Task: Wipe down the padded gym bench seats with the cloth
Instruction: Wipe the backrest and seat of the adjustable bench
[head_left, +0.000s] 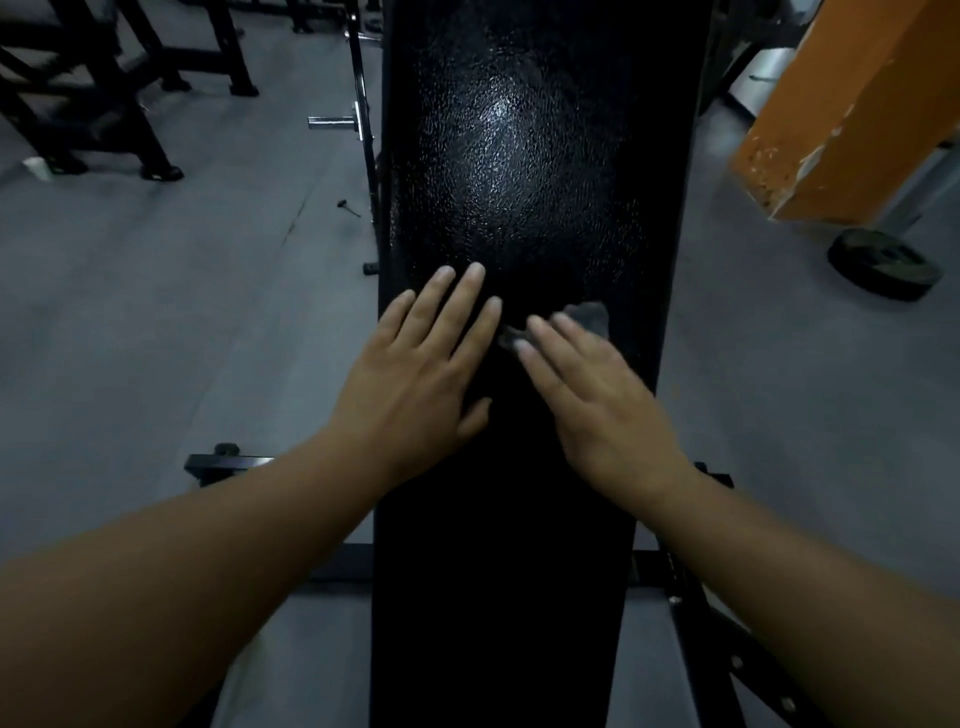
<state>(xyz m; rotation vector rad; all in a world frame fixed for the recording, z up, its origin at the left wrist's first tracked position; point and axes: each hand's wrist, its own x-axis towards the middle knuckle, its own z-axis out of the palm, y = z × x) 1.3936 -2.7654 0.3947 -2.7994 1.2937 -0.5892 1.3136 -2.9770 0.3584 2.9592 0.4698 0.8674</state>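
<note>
The left hand (415, 374) lay flat with spread fingers, bracing on the bench (519, 156). Beside it the right hand (597, 395), fingers straight, pressed the cloth (587, 317) to the pad, apparently mid-wipe. The far stretch likely needed a firm forward stroke next.

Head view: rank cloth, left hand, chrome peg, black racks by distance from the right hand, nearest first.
1. cloth, under the fingers of the right hand.
2. left hand, beside it on the bench pad.
3. chrome peg, left of the bench, farther up.
4. black racks, far upper left.
</note>
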